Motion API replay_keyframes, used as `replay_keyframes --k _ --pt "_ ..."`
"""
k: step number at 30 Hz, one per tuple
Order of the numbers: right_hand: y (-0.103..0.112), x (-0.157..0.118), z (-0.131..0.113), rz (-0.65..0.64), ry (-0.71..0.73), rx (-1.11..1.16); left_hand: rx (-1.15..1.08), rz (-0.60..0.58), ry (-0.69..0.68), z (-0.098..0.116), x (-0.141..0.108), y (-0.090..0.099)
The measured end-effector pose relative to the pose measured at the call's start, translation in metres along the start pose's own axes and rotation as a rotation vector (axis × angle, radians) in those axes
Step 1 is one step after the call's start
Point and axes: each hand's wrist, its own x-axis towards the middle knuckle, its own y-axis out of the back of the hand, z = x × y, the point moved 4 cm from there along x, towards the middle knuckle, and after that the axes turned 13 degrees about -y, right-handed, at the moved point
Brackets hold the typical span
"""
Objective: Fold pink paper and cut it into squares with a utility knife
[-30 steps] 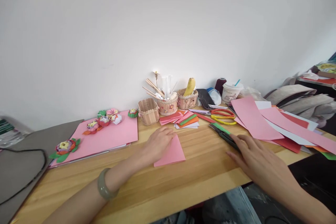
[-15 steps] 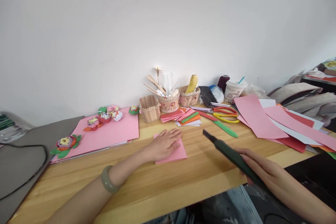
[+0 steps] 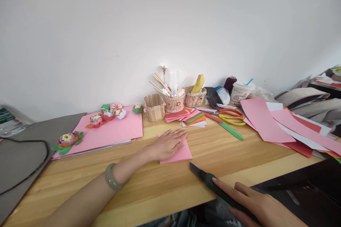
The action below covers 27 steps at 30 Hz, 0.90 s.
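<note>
My left hand [image 3: 169,144] lies flat on a folded piece of pink paper [image 3: 183,153], fingers stretched out and pressing it to the wooden table [image 3: 128,181]. The hand covers the paper's upper left part. In my right hand [image 3: 250,198] is a dark green utility knife [image 3: 221,192], gripped by its handle with a finger along the top. Its blade points up and left, near the paper's lower right corner but apart from it.
Folded paper flowers [image 3: 108,115] sit on a pink sheet [image 3: 125,126] at left. Small wooden baskets [image 3: 154,108], one with a banana [image 3: 198,84], line the wall. Scissors [image 3: 231,117], a lidded cup [image 3: 241,93] and cut paper strips [image 3: 266,122] lie to the right.
My right hand has brought the knife down and to the left, closer to the pink paper. The left hand stays flat on the paper; the view has shifted slightly.
</note>
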Motion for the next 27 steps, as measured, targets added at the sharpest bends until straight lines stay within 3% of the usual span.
replay_keyframes --k 27 --pt "-0.0068 0.006 -0.0009 0.23 0.054 -0.239 0.143 -0.065 -0.014 -0.0006 -0.0015 -0.0065"
